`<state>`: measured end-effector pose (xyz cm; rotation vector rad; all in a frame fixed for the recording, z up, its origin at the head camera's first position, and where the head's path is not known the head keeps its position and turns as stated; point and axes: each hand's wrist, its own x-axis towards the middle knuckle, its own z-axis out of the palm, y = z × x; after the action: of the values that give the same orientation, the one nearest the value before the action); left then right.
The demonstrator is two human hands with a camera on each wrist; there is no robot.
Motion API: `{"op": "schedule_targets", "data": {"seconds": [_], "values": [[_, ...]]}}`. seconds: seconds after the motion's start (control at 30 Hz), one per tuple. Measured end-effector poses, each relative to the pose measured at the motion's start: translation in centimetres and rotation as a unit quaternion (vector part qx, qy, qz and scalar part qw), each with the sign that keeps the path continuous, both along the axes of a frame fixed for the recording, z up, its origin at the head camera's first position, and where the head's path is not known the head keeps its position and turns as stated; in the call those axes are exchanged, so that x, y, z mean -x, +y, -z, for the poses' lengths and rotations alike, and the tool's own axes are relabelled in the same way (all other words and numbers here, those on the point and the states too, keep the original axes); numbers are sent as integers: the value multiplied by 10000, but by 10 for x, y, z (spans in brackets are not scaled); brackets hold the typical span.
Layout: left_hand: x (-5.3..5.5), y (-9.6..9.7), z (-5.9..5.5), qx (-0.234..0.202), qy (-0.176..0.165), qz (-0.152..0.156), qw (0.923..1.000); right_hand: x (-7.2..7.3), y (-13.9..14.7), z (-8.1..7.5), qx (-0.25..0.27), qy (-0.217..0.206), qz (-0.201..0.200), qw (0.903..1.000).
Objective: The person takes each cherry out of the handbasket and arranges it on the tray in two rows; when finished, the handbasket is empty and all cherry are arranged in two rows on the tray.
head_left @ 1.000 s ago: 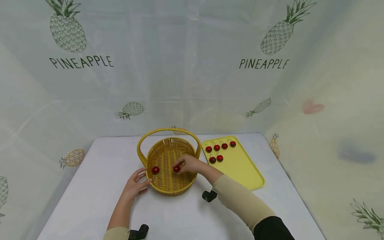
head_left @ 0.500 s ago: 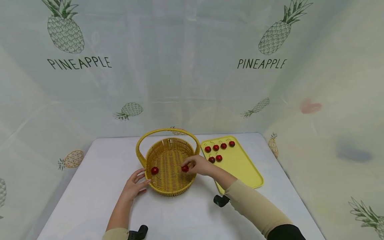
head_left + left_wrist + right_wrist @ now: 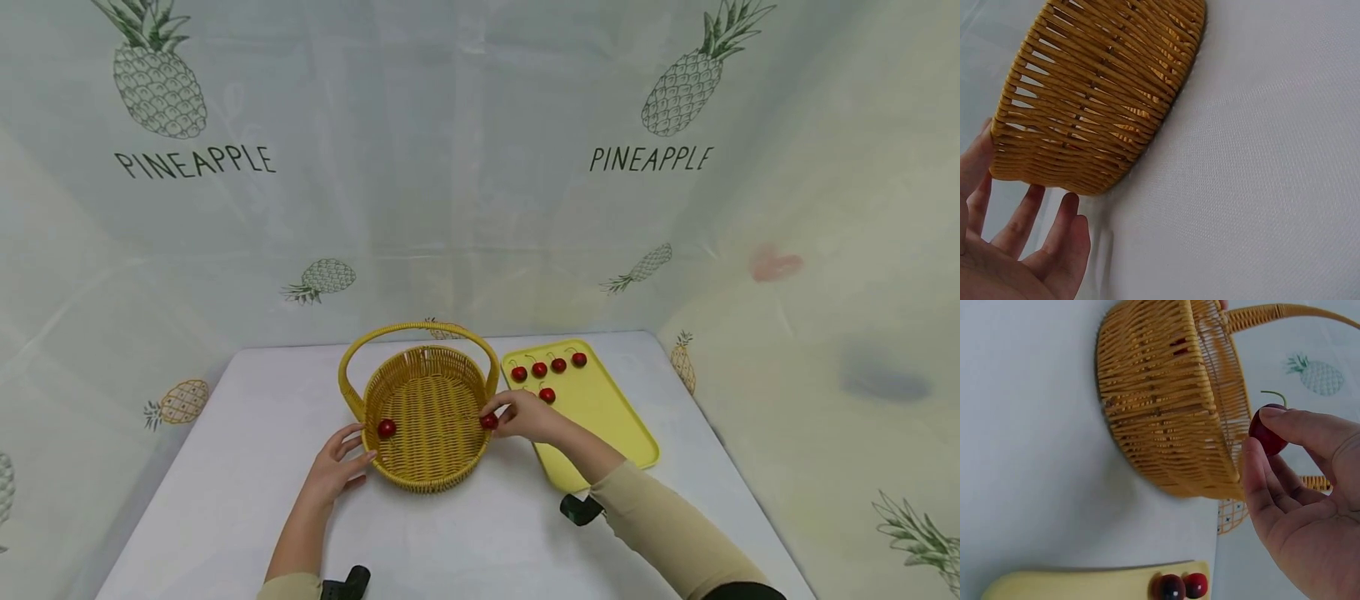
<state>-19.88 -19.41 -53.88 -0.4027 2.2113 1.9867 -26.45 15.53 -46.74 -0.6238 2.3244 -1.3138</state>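
My right hand (image 3: 527,417) pinches a dark red cherry (image 3: 1268,430) with a green stem between thumb and fingertips. The cherry is over the right rim of the yellow woven basket (image 3: 427,477). Inside the basket, near its left wall, lies another cherry (image 3: 386,428). My left hand (image 3: 335,468) is at the basket's left side, its relaxed fingers spread along the outer wall and the thumb near the rim. In the left wrist view, the fingertips (image 3: 1070,201) stand close below the wicker wall (image 3: 1097,94).
A yellow tray (image 3: 607,421) stands right of the basket, with several cherries (image 3: 558,365) near its far end; my right hand partly covers its near left part. The basket's arched handle (image 3: 418,327) rises above its far side. A printed curtain (image 3: 465,167) hangs behind the white table (image 3: 450,550).
My right hand has moved right with the pinched cherry, from inside the basket to its right rim. My left hand and the basket have stayed in place.
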Motion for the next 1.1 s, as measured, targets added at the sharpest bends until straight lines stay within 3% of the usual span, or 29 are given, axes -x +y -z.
{"op": "schedule_targets", "data": {"seconds": [0.47, 1.1], "values": [[1, -1, 1, 10, -5, 29, 10000, 3, 42, 3, -140, 261, 341, 9990], [0, -1, 0, 4, -42, 37, 10000, 14, 89, 27, -112, 33, 1190, 9928]]}}
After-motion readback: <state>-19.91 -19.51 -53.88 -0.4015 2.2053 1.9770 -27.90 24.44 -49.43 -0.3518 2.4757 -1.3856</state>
